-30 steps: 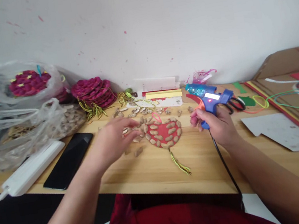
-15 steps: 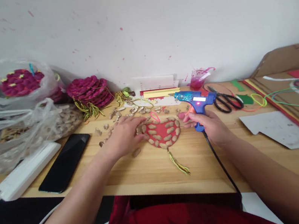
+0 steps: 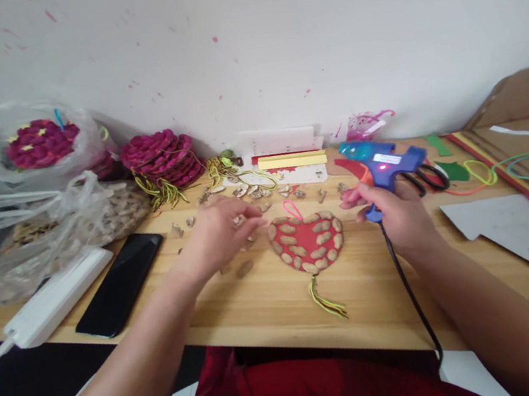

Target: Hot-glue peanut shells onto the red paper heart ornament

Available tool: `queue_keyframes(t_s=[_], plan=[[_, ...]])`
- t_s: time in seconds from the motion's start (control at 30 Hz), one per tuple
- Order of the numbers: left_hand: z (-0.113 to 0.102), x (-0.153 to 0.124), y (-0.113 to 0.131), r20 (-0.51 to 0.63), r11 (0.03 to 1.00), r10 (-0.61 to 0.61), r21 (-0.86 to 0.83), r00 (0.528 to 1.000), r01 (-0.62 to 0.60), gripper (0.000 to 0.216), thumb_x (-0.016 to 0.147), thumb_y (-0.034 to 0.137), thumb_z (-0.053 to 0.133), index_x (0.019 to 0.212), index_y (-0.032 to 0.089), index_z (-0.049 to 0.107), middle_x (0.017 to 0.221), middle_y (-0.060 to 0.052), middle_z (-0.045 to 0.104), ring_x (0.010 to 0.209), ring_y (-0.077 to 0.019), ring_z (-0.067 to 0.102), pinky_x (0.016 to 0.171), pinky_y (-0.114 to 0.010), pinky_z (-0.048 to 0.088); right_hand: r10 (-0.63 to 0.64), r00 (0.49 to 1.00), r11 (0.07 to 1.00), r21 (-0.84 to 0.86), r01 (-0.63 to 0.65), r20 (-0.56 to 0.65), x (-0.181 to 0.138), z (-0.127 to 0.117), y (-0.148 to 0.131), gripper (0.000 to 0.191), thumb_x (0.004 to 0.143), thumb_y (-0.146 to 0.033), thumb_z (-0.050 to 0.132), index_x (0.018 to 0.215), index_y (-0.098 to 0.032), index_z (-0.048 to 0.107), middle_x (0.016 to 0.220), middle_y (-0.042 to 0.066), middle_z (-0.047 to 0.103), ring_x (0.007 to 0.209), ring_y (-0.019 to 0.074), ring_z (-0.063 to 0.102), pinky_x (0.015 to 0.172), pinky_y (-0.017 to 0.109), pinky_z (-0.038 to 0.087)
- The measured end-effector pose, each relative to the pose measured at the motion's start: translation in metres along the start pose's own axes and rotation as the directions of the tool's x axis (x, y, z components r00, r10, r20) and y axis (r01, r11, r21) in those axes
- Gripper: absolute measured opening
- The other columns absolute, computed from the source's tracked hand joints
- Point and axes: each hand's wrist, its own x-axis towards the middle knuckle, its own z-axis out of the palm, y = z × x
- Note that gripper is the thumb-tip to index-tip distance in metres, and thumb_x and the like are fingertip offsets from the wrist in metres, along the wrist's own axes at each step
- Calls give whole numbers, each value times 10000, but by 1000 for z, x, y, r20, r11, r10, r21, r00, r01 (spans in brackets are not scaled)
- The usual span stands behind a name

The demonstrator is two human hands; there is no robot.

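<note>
Wooden desk (image 3: 260, 293): bags (image 3: 23, 245) hold shells (image 3: 119, 212) and flowers (image 3: 39, 141); left hand (image 3: 217, 233) pinches a shell (image 3: 238, 220), right hand (image 3: 396, 213) grips glue gun (image 3: 385, 164).

right hand (image 3: 396, 213): clamped round the blue glue gun (image 3: 383, 164), nozzle aimed left, red lamp lit.
left hand (image 3: 217, 233): fingers curled over loose shells (image 3: 249, 193); a pinch can't be made out.
heart (image 3: 308, 241): red, shell-studded, flat between the two grips.
scissors (image 3: 426, 179): just right of the gun grip.
</note>
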Motion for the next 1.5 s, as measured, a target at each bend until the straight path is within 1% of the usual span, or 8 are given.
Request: queue_keyframes(t_s=[0.1, 0.23, 0.4, 0.77, 0.97, 1.07, 1.27, 1.5], plan=[[-16, -1, -13, -52, 996, -64, 59, 997, 67, 366, 983, 449, 552, 765, 227, 746, 753, -54, 745, 773, -232, 672, 783, -395, 522, -99, 995, 987, 132, 95, 27, -5, 2, -7, 227, 863, -416, 752, 741, -224, 752, 816, 62, 753, 708, 217, 727, 527, 295, 479], [-32, -2, -27, -86, 981, -104, 156, 991, 116, 235, 938, 287, 563, 1003, 254, 787, 1034, -62, 804, 996, -272, 709, 917, -432, 515, 1, 996, 978, 207, -19, 85, -7, 3, -9, 260, 858, -412, 752, 673, -229, 755, 732, 58, 714, 611, 210, 682, 504, 315, 461], [-41, -15, -26, 84, 977, -195, 102, 977, 186, 164, 865, 306, 673, 950, 234, 794, 913, -29, 797, 888, -233, 710, 847, -366, 518, 51, 997, 975, 215, -63, 61, -7, 2, -10, 269, 838, -411, 779, 636, -237, 745, 734, 54, 710, 635, 204, 671, 501, 302, 457], [-5, -38, -27, 114, 975, 64, 207, 991, -86, 164, 925, 162, 630, 957, 227, 778, 951, -52, 772, 995, -257, 622, 950, -429, 452, -8, 998, 994, 107, 2, 65, -15, 7, -13, 239, 859, -401, 782, 686, -242, 738, 739, 69, 721, 591, 219, 667, 502, 335, 454], [-5, -39, -25, 117, 965, 52, 251, 992, -80, 73, 901, 275, 712, 903, 231, 771, 941, -53, 772, 1010, -290, 604, 918, -433, 425, -46, 990, 994, 108, 31, 133, -12, 6, -9, 250, 866, -416, 759, 694, -236, 737, 718, 56, 723, 582, 199, 675, 492, 315, 467], [-4, -41, -27, 101, 970, 51, 234, 994, -73, 112, 915, 301, 684, 897, 244, 778, 950, -49, 778, 1008, -288, 618, 919, -430, 429, -52, 987, 997, 66, 43, 150, -10, 6, -6, 248, 844, -437, 765, 713, -228, 744, 775, 69, 752, 738, 237, 730, 528, 303, 518], [-3, -41, -28, 120, 963, 33, 262, 992, -64, 175, 905, 310, 622, 826, 240, 762, 836, -54, 764, 877, -276, 644, 814, -410, 457, 122, 974, 993, -29, -119, 189, -9, 6, 3, 270, 796, -504, 802, 806, -236, 766, 948, 84, 798, 914, 284, 743, 669, 356, 602], [2, -27, 16, 52, 995, 3, 100, 999, -8, 121, 856, 312, 652, 812, 242, 741, 835, -16, 780, 809, -224, 685, 807, -374, 483, 160, 977, 981, -133, -142, 138, -13, 8, -6, 294, 828, -489, 735, 835, -196, 756, 910, 97, 800, 904, 265, 747, 580, 281, 517]])
